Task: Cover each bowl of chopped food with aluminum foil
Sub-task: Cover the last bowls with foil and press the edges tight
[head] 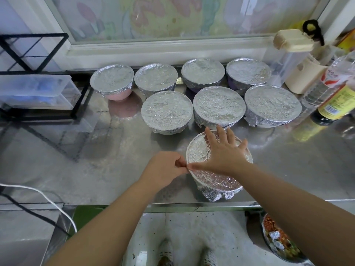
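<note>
A foil-covered bowl [215, 179] stands near the front edge of the steel counter [96, 160]. My right hand [223, 152] lies flat on top of its foil with the fingers spread. My left hand [165, 169] pinches the foil at the bowl's left rim. Behind it stand several more foil-covered bowls in two rows, among them a pink one [112, 81] at the far left and one [272, 105] at the right.
A black wire rack [38, 73] with a clear plastic box [34, 91] stands at the left. Bottles [334, 100] and cream-lidded containers [292, 54] crowd the right. A white cable [48, 200] crosses the lower left. Below the counter at the right is a pan of scraps [280, 240].
</note>
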{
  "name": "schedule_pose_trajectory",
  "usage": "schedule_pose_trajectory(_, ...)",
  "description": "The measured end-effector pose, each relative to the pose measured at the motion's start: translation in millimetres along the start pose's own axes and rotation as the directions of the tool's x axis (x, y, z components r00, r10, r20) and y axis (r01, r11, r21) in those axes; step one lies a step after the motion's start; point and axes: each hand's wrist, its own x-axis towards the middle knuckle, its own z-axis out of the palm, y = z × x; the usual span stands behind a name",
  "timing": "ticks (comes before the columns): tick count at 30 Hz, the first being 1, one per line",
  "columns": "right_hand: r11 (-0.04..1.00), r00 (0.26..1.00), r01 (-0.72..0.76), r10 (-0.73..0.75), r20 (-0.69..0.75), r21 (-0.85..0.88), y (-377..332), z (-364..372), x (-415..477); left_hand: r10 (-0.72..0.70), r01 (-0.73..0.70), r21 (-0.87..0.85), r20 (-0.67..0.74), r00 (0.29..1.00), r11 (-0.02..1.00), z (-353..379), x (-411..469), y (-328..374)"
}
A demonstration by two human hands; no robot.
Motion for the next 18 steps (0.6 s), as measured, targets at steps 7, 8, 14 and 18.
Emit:
schedule_pose_trajectory(7,1.000,1.000,-0.008,0.008,-0.004,0.000,-1.7,-0.6,0.1,0.188,-0.194,0.376,0.055,0.981,0.906,-16.9,22.5,1.8)
schedule_pose_trajectory(8,1.000,1.000,-0.009,0.009,-0.005,-0.002,-1.4,-0.4,0.0,0.194,-0.207,0.398,0.074,0.978,0.894,-17.2,24.0,2.4)
schedule_pose_trajectory(14,1.000,1.000,-0.022,0.022,-0.004,0.018,-1.2,-2.1,1.0,0.067,-0.065,0.031,-0.079,0.995,0.997,5.4,2.5,-7.6)
schedule_pose_trajectory(18,0.994,0.999,-0.044,0.046,-0.015,0.095,-2.1,-2.2,-1.3,-0.170,0.143,-0.342,-0.048,0.984,0.929,32.3,-33.1,0.0)
